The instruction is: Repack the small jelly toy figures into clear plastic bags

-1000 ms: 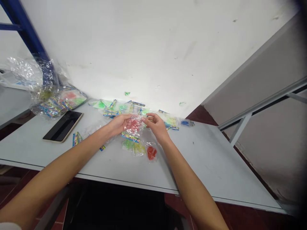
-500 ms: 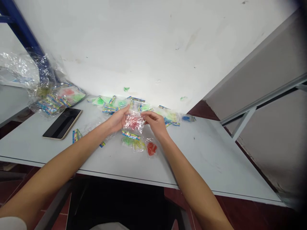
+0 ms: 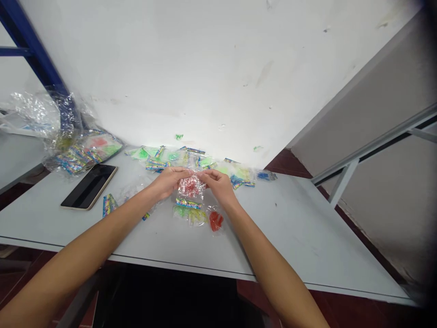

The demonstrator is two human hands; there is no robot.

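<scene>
My left hand (image 3: pixel 167 181) and my right hand (image 3: pixel 218 186) pinch a clear plastic packet of red bands (image 3: pixel 191 187) between them, their fingertips nearly meeting above it. Just below lies a strip of printed card (image 3: pixel 188 203) on a packet of yellow-green bands (image 3: pixel 190 216). Close to my right wrist sits a small clear packet of red-orange pieces (image 3: pixel 215 221). Several packets with green, yellow and blue contents (image 3: pixel 164 156) lie in a loose row beyond my hands.
A black smartphone (image 3: pixel 89 187) lies left of my left forearm on the pale grey table (image 3: pixel 290 228). A heap of packets (image 3: pixel 83 154) and crumpled clear plastic (image 3: pixel 36 114) sit at the far left, beside a blue metal frame (image 3: pixel 37 57). A white wall rises behind.
My hands have drawn closer together over the red packet, which now sits bunched between them. The printed strip and yellow-green packet have shifted slightly. The view has moved a little.
</scene>
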